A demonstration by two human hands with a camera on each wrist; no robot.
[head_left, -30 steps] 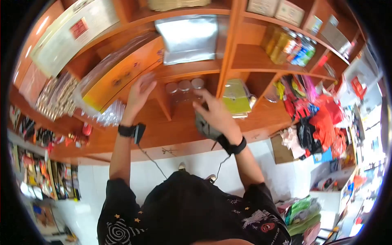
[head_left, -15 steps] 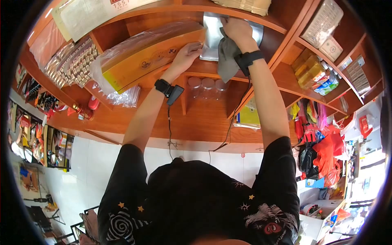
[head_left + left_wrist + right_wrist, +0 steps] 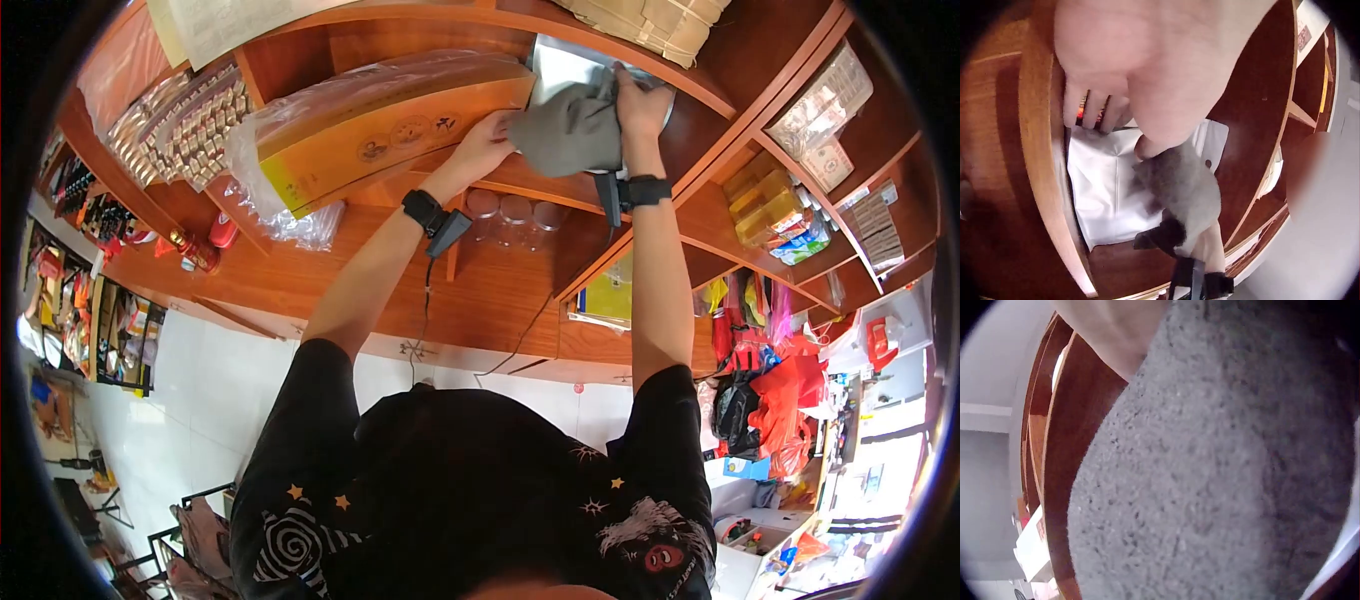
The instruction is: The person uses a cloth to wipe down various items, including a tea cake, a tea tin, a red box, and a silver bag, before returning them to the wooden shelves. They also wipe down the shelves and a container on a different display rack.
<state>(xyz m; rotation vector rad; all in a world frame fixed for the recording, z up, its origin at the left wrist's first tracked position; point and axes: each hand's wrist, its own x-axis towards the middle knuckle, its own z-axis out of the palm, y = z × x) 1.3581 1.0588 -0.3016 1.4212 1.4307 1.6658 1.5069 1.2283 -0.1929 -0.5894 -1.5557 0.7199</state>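
Observation:
A grey cloth (image 3: 567, 132) stretches between the two hands in the head view, in front of a silver pouch (image 3: 1107, 187) on the upper shelf. My right hand (image 3: 643, 108) grips its right side, with the thumb and fingers around the fabric. At the cloth's left edge, my left hand (image 3: 482, 148) pinches it beside the thumb; the other fingers reach past. In the right wrist view the cloth (image 3: 1197, 462) fills most of the picture and hides the right fingers. The left wrist view shows the pouch lying flat behind the cloth, partly covered.
Left of the hands lies a long orange box (image 3: 385, 150) in clear plastic. Several clear jars (image 3: 515, 215) with silver lids stand in the compartment below. A wooden divider (image 3: 740, 120) rises right of the right hand. Cables (image 3: 520, 345) hang from both wrist cameras.
The right hand has risen from the lower shelf to the silver pouch with the cloth, then shifted right. The cloth now spreads sideways toward the left hand, which has moved right and now pinches its edge.

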